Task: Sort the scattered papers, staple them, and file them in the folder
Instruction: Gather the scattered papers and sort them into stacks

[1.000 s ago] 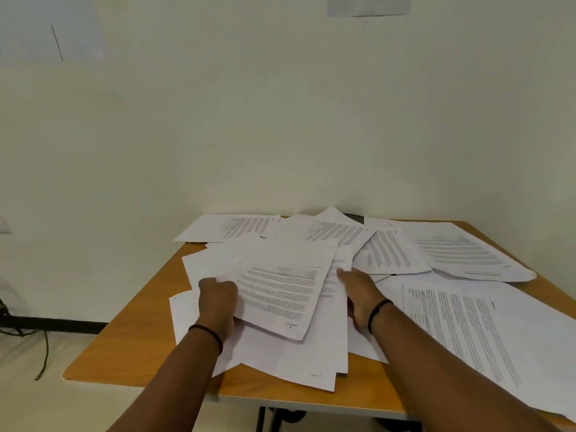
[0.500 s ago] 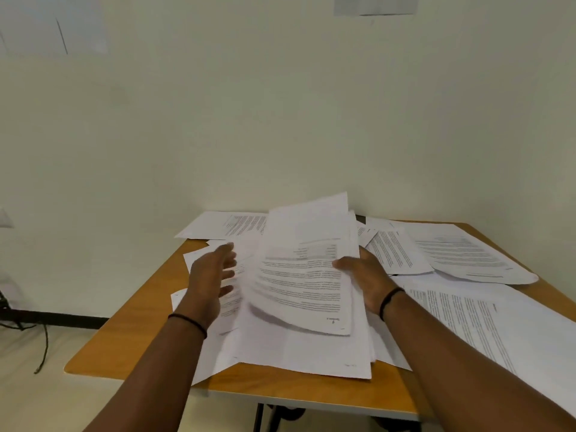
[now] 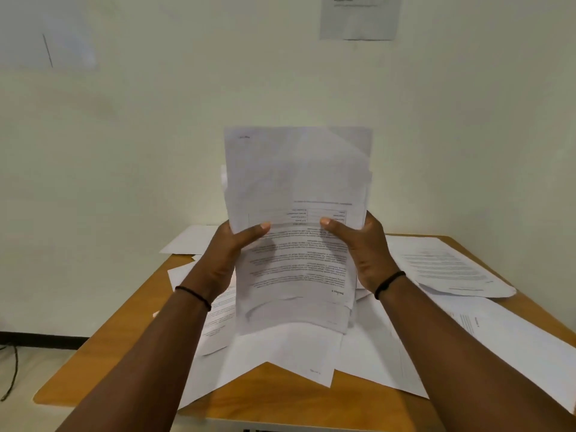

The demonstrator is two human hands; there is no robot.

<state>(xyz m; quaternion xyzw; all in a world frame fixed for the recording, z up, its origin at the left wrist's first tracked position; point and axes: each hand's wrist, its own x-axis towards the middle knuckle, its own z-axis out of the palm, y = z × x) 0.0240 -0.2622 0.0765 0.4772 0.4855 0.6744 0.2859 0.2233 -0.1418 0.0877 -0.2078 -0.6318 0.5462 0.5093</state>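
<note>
White sheaf [image 3: 296,244] stands upright, long axis vertical, print upside down, pinched at mid-height by left hand [image 3: 227,257] and right hand [image 3: 364,254]. Below lie loose papers [image 3: 280,357] on the table [image 3: 103,363]; beyond, the wall [image 3: 187,120].

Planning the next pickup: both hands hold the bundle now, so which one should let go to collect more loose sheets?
Probably the right hand: most loose sheets lie on its side of the table, while the left hand can keep gripping the bundle.
</note>
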